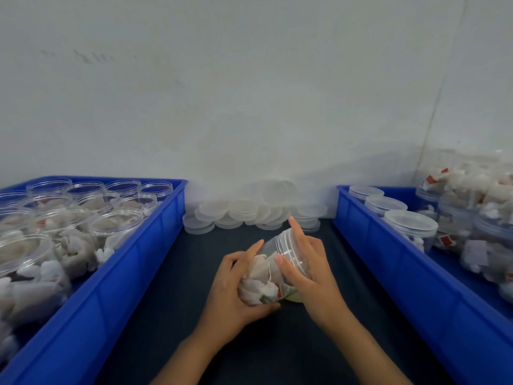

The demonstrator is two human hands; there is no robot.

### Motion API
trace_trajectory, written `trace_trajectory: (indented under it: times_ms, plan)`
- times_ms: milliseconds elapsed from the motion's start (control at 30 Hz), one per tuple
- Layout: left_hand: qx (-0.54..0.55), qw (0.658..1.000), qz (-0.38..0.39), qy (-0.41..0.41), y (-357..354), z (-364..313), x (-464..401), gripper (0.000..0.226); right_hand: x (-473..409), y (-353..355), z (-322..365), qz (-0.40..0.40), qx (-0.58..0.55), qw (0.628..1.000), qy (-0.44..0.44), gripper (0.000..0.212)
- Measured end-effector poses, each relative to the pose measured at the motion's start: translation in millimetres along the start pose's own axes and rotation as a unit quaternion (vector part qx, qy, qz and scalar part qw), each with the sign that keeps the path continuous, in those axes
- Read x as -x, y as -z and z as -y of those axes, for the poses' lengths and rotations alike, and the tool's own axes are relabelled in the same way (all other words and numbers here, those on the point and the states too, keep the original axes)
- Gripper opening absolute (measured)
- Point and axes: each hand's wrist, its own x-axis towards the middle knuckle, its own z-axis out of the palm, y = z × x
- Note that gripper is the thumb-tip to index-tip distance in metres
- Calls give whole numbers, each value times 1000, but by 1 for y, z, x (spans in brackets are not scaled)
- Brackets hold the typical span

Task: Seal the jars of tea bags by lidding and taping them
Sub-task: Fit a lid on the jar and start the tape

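1. Between my two hands, over the dark counter (pixel 172 301): one clear jar (pixel 280 262), tilted, open mouth pointing away and up, no lid on it yet.
2. Left hand (pixel 236 290): curled round the jar's lower body and base, grasping it.
3. Right hand (pixel 311 268): thumb and fingers on the threaded neck, forefinger raised; holding the rim end.
4. Tea bags (pixel 258 284): soft, white, strings and tags loose; I judge them liable to spill or catch in the threads.
5. Handling, by my judgement: light, thin-walled, smooth plastic; grip the body, not the threads.
6. Lids (pixel 244 211): translucent heap at the wall.
7. Left blue bin (pixel 144 262): open filled jars.
8. Right blue bin (pixel 388 262): lidded jars.
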Motion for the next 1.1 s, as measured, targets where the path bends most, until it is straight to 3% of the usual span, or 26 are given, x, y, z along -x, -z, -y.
trace_trajectory:
  times_ms: [133, 200, 333, 467, 600, 667, 867, 967, 1100]
  plan:
    - [149, 980, -9, 132, 0, -1, 0, 126, 1, -6, -5, -32, -18, 999, -15, 68]
    - [226, 957, 4, 179, 4, 0, -1, 122, 4, -10, -7, -40, -53, 997, -40, 70]
    - [293, 935, 1, 198, 10, -2, -4, 101, 5, -15, -7, -53, -72, 995, -40, 76]
    - [356, 903, -28, 238, 12, -8, -7, 112, 5, -17, 0, -53, -34, 998, 22, 101]
    - [340, 896, -14, 287, 15, -14, -10, 70, 10, -18, -2, -54, -19, 997, 53, 63]
    - [310, 900, 19, 306, 17, -16, -14, 54, 11, -15, -7, -51, 17, 994, 90, 55]
    - [290, 896, 41, 333, 18, -10, -18, 62, 7, -14, -9, -23, 64, 986, 149, 52]
    - [293, 898, -2, 327, 13, -9, -15, 56, 5, -19, -12, -30, 22, 993, 110, 51]
    - [308, 901, -49, 302, 8, -9, -12, 62, 8, -30, -17, -28, -95, 994, -38, 48]
